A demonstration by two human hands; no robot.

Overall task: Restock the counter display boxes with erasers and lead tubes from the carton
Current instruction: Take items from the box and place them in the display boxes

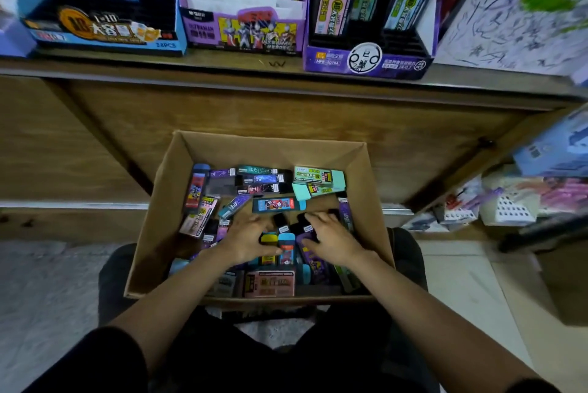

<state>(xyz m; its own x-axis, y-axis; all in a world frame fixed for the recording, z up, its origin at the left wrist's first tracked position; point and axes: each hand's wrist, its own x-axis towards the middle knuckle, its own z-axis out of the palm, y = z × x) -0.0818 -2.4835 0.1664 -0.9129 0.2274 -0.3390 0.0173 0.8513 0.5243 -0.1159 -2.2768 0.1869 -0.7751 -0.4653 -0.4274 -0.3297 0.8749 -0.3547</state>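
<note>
An open brown carton (366,189) rests on my lap, filled with several loose erasers and lead tubes in purple, teal, pink and black packs. My left hand (246,240) reaches into the pile at the middle, fingers curled over a yellow-and-black pack (268,238). My right hand (331,238) lies beside it, fingers curled over a purple pack (313,257) and black tubes. On the counter above stand three display boxes: a blue one (105,33), a purple Ultraman one (245,29) and a purple lead-tube one (369,58).
The wooden counter front (286,106) rises right behind the carton. A scribbled white box (521,20) sits at the counter's right end. Shelves with packaged stationery (509,201) stand to the right. Tiled floor lies at both sides of my knees.
</note>
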